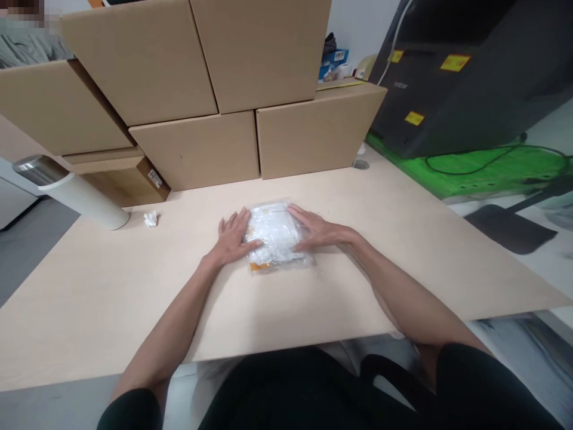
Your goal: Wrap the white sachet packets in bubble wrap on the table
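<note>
Left hand (231, 240), right hand (319, 230) spread, both touching packet (275, 233), in from table (102, 286) front edge; bottle (87, 200) near left edge

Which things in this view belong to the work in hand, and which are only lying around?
In the work:
clear-wrapped white packet
left hand and right hand, both touching it

Apparently just around:
white flask
crumpled white scrap
cardboard boxes
dark machine

Cardboard boxes (194, 152) stood stacked beyond the grip. To its left stood a white bottle (87, 202) with a metal cap (42, 170), a crumpled white scrap (151, 219) near it. Beyond and right of the grip, a dark machine (465, 101) bore yellow labels (455, 63).
</note>
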{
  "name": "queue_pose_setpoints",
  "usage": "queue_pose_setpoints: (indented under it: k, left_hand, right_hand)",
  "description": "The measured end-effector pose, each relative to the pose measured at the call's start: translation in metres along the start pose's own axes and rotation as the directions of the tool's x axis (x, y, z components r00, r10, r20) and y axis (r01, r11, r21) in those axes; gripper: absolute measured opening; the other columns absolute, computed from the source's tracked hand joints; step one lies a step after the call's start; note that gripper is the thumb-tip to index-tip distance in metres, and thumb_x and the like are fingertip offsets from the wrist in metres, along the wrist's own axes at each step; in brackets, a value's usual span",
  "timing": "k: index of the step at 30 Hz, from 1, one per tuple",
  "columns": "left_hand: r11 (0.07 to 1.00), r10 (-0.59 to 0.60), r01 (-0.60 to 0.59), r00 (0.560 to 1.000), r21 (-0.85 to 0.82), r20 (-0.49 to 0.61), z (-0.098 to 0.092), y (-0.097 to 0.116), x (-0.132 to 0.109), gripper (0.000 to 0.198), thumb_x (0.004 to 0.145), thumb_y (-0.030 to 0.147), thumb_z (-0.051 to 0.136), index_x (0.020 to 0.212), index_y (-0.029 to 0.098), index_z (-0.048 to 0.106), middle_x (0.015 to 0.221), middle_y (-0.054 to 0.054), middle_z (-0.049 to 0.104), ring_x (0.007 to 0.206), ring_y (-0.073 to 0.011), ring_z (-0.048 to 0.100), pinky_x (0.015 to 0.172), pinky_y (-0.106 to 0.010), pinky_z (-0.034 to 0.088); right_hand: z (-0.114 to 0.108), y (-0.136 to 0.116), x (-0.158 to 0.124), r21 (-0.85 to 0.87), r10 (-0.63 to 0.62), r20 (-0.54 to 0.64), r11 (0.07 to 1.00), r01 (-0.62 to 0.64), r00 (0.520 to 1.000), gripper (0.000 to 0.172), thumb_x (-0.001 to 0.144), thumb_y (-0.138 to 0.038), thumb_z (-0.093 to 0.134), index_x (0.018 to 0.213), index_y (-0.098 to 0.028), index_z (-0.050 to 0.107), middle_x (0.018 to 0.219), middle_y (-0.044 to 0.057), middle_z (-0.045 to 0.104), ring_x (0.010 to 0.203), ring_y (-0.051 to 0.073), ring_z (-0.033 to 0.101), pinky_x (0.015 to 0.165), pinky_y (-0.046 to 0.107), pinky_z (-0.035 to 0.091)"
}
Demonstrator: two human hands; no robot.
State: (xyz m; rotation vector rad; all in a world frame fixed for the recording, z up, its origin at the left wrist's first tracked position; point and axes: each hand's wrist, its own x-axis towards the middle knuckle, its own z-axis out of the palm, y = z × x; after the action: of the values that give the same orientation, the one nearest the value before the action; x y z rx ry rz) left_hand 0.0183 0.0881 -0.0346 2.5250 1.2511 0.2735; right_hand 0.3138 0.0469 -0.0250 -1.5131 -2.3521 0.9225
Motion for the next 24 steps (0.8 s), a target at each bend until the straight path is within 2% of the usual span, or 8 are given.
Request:
queue_pose_setpoints:
  k: [4, 6, 9, 12, 15, 17, 19, 24]
  left_hand:
    - [0.998, -0.038, 0.039, 0.999, 0.044, -0.026, 0.000, -0.001, -0.001, 0.096, 0.085, 0.073, 0.048, 0.158, 0.022, 0.015, 0.165, -0.015, 0.012, 0.151, -0.0413, 0.008, 0.116, -0.066, 0.003]
    - [0.998, -0.019, 0.024, 0.996, 0.054, -0.087, 0.000, 0.006, -0.004, 0.094, 0.086, 0.072, 0.048, 0.158, 0.021, 0.017, 0.165, -0.018, 0.007, 0.151, -0.0410, 0.004, 0.115, -0.067, 0.003]
    - [0.991, 0.114, -0.101, 0.982, 0.089, -0.152, -0.001, 0.030, -0.013, 0.095, 0.083, 0.074, 0.050, 0.157, 0.020, 0.022, 0.165, -0.019, 0.004, 0.151, -0.0409, 0.000, 0.116, -0.066, 0.002]
    - [0.942, 0.308, -0.290, 0.947, 0.168, -0.088, 0.005, 0.058, -0.021, 0.100, 0.075, 0.077, 0.060, 0.154, 0.023, 0.031, 0.165, -0.017, 0.013, 0.151, -0.0432, 0.004, 0.116, -0.067, 0.002]
    - [0.917, 0.356, -0.333, 0.932, 0.222, -0.074, 0.017, 0.069, -0.024, 0.080, 0.084, 0.059, 0.063, 0.151, 0.023, 0.038, 0.162, -0.015, 0.024, 0.150, -0.0422, 0.014, 0.115, -0.068, 0.006]
    - [0.930, 0.328, -0.296, 0.936, 0.217, -0.127, 0.023, 0.066, -0.024, 0.055, 0.094, 0.041, 0.056, 0.145, 0.024, 0.047, 0.158, -0.012, 0.036, 0.148, -0.0383, 0.023, 0.116, -0.066, 0.011]
    - [0.946, 0.311, -0.283, 0.930, 0.157, -0.196, 0.024, 0.060, -0.023, 0.040, 0.098, 0.031, 0.048, 0.137, 0.026, 0.056, 0.151, -0.009, 0.048, 0.146, -0.0341, 0.031, 0.117, -0.064, 0.014]
    - [0.918, 0.196, -0.324, 0.871, -0.227, -0.451, 0.011, 0.056, -0.021, 0.036, 0.100, 0.040, 0.046, 0.129, 0.026, 0.063, 0.139, -0.009, 0.060, 0.140, -0.0270, 0.043, 0.117, -0.056, 0.028]
  right_hand:
    - [-0.001, 0.001, -0.003, 0.074, -0.010, -0.051, 0.997, 0.014, 0.999, 0.124, 0.065, -0.071, 0.073, 0.159, -0.028, 0.004, 0.167, 0.010, -0.003, 0.152, 0.036, 0.000, 0.121, 0.056, 0.002]
    - [-0.001, 0.004, -0.004, 0.231, 0.028, -0.116, 0.973, 0.000, 0.993, 0.116, 0.069, -0.068, 0.072, 0.159, -0.027, 0.011, 0.167, 0.011, 0.004, 0.152, 0.034, 0.009, 0.120, 0.054, 0.014]
    - [0.000, 0.012, -0.004, 0.509, 0.175, -0.293, 0.861, -0.001, 0.940, 0.091, 0.080, -0.064, 0.063, 0.153, -0.022, 0.031, 0.159, 0.017, 0.032, 0.140, 0.032, 0.040, 0.110, 0.046, 0.037]
    - [0.004, 0.021, 0.000, 0.594, 0.259, -0.410, 0.803, 0.040, 0.875, 0.065, 0.081, -0.059, 0.064, 0.130, -0.016, 0.059, 0.129, 0.016, 0.062, 0.113, 0.028, 0.060, 0.098, 0.042, 0.046]
    - [0.007, 0.023, 0.004, 0.601, 0.238, -0.406, 0.797, 0.062, 0.882, 0.048, 0.075, -0.053, 0.071, 0.108, -0.018, 0.070, 0.099, 0.008, 0.070, 0.093, 0.025, 0.064, 0.082, 0.038, 0.050]
    - [0.008, 0.022, 0.005, 0.618, 0.215, -0.384, 0.782, 0.077, 0.898, 0.041, 0.071, -0.049, 0.074, 0.099, -0.019, 0.072, 0.087, 0.005, 0.069, 0.084, 0.022, 0.062, 0.074, 0.034, 0.049]
    - [0.007, 0.018, 0.004, 0.660, 0.204, -0.358, 0.746, 0.092, 0.911, 0.039, 0.069, -0.047, 0.077, 0.095, -0.018, 0.073, 0.081, 0.003, 0.067, 0.078, 0.020, 0.061, 0.069, 0.032, 0.047]
    - [-0.001, 0.006, -0.004, 0.815, 0.197, -0.255, 0.571, 0.100, 0.947, 0.048, 0.067, -0.042, 0.079, 0.108, -0.019, 0.069, 0.082, 0.001, 0.065, 0.069, 0.013, 0.056, 0.062, 0.028, 0.043]
